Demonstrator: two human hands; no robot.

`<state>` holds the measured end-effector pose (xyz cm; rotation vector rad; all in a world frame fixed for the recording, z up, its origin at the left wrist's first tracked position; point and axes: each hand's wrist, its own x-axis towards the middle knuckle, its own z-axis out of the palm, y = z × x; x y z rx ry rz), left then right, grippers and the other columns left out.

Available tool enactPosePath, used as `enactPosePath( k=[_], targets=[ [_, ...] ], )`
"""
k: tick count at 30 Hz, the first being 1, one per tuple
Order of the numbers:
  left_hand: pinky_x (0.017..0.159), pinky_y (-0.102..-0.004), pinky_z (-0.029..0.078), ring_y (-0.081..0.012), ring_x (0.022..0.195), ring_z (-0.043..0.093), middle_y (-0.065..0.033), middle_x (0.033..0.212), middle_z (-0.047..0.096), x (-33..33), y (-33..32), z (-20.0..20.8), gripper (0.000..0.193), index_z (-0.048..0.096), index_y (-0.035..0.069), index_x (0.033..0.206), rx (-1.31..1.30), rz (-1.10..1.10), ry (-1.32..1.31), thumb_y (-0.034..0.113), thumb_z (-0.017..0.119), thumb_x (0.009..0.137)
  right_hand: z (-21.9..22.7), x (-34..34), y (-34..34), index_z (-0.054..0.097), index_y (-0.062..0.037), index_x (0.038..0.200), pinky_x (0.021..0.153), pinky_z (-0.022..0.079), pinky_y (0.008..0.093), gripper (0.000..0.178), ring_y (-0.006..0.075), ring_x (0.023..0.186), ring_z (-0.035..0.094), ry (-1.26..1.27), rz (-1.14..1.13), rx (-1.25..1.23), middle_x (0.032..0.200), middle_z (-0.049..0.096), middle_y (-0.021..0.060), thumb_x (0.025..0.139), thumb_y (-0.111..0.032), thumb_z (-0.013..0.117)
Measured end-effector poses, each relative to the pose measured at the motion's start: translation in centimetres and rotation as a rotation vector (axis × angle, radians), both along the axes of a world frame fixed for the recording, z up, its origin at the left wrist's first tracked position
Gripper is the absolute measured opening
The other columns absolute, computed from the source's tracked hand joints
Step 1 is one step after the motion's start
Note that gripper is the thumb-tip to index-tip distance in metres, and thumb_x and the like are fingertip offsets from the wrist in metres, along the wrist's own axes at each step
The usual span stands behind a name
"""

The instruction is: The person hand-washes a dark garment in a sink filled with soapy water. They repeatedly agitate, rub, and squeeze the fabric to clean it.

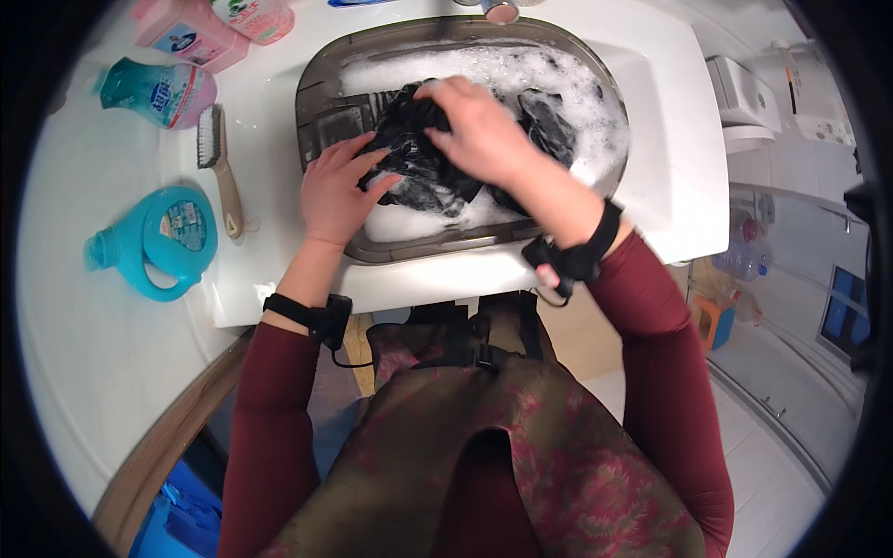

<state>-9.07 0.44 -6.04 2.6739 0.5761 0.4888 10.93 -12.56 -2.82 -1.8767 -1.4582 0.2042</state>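
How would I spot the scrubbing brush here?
Start at the grey plastic wash basin full of suds on the white counter. Just to its left lies a long beige-handled scrubbing brush. Unlike the teal detergent bottles nearby, it is slim, with bristles.

Your hands work inside a grey basin (321, 102) whose raised walls close in every side, so you pass only from above. Foam (521, 70) and the black wet cloth (419, 163) fill most of its floor; a bare ribbed strip shows at the left wall. Your left hand (333, 197) and right hand (479, 130) both press on the cloth, close together. Left of the basin, the white tabletop (270, 121) is narrow: a scrub brush (219, 163) lies just beside the rim. Farther left, a blue jug (163, 242), a teal bottle (158, 91) and a pink bottle (191, 33) stand in the way. Right of the basin the tabletop is bare up to its edge.
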Motion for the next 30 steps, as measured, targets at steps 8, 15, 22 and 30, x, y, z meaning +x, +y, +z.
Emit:
enactPosePath(
  k=[8, 15, 22, 30],
  targets=[
    [0.095, -0.0434, 0.047, -0.0292, 0.118, 0.058, -0.0008, 0.131, 0.063, 0.2, -0.6, 0.8, 0.041, 0.074, 0.02, 0.111, -0.002, 0.011, 0.077, 0.043, 0.076, 0.078, -1.7, -1.7, 1.2, 0.055, -0.0083, 0.124, 0.099, 0.046, 0.047, 0.053, 0.0423, 0.112, 0.055, 0.054, -0.169, -0.36, 0.12, 0.055, 0.0216, 0.075, -0.013, 0.074],
    [0.095, -0.042, 0.049, -0.0297, 0.114, 0.06, -0.0038, 0.128, 0.065, 0.2, -0.8, 1.2, 0.037, 0.074, 0.014, 0.106, -0.028, 0.01, 0.028, 0.035, 0.08, 0.076, -3.7, -0.1, 0.6, 0.054, -0.0077, 0.12, 0.097, 0.047, 0.0469, 0.05, 0.0422, 0.11, 0.056, 0.104, 0.145, -0.176, 0.117, 0.055, 0.0212, 0.073, -0.005, 0.072],
    [0.086, -0.0357, 0.053, -0.0269, 0.101, 0.064, -0.0063, 0.114, 0.067, 0.0, -0.4, 1.6, 0.029, 0.074, 0.012, 0.103, -0.151, 0.009, 0.035, 0.021, 0.081, 0.077, -3.6, 4.0, -2.9, 0.058, -0.0115, 0.123, 0.096, 0.046, 0.0483, 0.047, 0.0398, 0.112, 0.057, -0.024, -0.312, -0.229, 0.117, 0.059, 0.0171, 0.08, -0.014, 0.074],
    [0.081, -0.027, 0.051, -0.0135, 0.088, 0.065, -0.0054, 0.095, 0.071, 3.1, 1.9, 11.9, 0.025, 0.069, 0.0, 0.102, -0.574, 0.037, -0.509, -0.003, 0.074, 0.078, 2.4, 1.9, -4.6, 0.038, -0.0182, 0.149, 0.107, 0.034, 0.0588, 0.087, 0.041, 0.136, 0.039, -0.161, -0.333, -0.408, 0.148, 0.041, 0.0192, 0.068, -0.012, 0.072]
  ],
)
